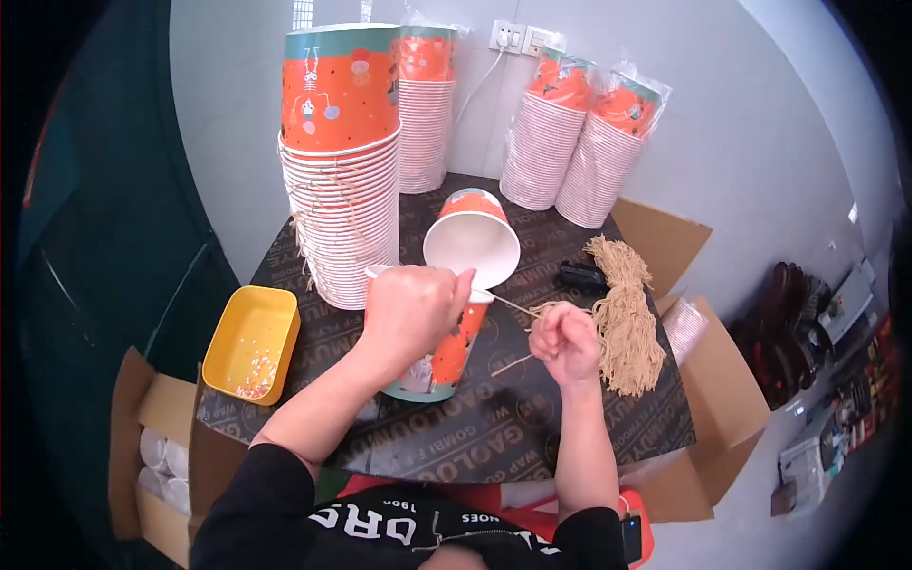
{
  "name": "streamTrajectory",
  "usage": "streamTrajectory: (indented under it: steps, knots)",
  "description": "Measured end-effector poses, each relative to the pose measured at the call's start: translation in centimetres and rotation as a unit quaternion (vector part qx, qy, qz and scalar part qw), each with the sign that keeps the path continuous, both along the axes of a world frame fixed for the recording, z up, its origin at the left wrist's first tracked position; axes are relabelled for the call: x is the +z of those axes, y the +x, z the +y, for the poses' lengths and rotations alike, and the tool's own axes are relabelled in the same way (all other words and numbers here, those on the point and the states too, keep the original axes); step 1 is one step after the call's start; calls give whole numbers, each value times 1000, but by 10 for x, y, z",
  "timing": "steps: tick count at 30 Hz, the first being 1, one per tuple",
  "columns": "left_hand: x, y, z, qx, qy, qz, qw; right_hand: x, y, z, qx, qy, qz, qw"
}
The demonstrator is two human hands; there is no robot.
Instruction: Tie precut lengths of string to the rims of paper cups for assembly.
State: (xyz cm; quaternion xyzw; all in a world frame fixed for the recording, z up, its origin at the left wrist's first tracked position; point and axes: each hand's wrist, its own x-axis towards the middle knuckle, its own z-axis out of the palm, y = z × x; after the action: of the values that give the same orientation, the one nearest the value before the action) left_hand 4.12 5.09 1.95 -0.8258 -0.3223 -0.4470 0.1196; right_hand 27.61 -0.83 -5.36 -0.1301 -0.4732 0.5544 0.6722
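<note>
My left hand [414, 309] is closed at the rim of an orange paper bucket [457, 353] with a green base, standing in front of me and partly hidden by the hand. From beside its thumb a thin tan cord [514, 303] runs taut to my right hand [567, 344], whose curled fingers grip it. A loose cord end sticks out below the right hand. Just behind, another paper bucket [472, 245] lies tipped with its white mouth facing me. To the right of my right hand lies a thick bundle of tan cords [629, 318].
A tall stack of nested buckets [344, 204] with cords hanging from it rises at left. Plastic-wrapped stacks [543, 142] stand along the wall. A yellow tub [220, 347] holds small pellets. A black object [581, 277] lies by the bundle. Open cartons [727, 399] flank the dark table.
</note>
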Motion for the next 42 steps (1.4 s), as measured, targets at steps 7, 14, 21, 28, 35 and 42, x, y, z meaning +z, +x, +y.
streamTrajectory:
  steps: [7,14,21,28,35,42]
  knots:
    - [-7,4,7,74,53,-68,994,3,22,-2,-2,91,124,988]
    - [-9,9,-20,73,-85,102,988,-2,23,8,44,106,181,977]
    - [-9,6,-20,32,-139,159,977,6,-3,7,-33,63,114,991]
    - [-6,12,-19,-142,-149,-17,979,10,-22,2,-21,95,42,994]
    - [-18,24,-30,-178,-158,3,971,13,-52,-9,-66,125,-67,988]
    - [-22,22,-27,-178,-168,-20,969,11,-58,-7,-103,153,-88,979]
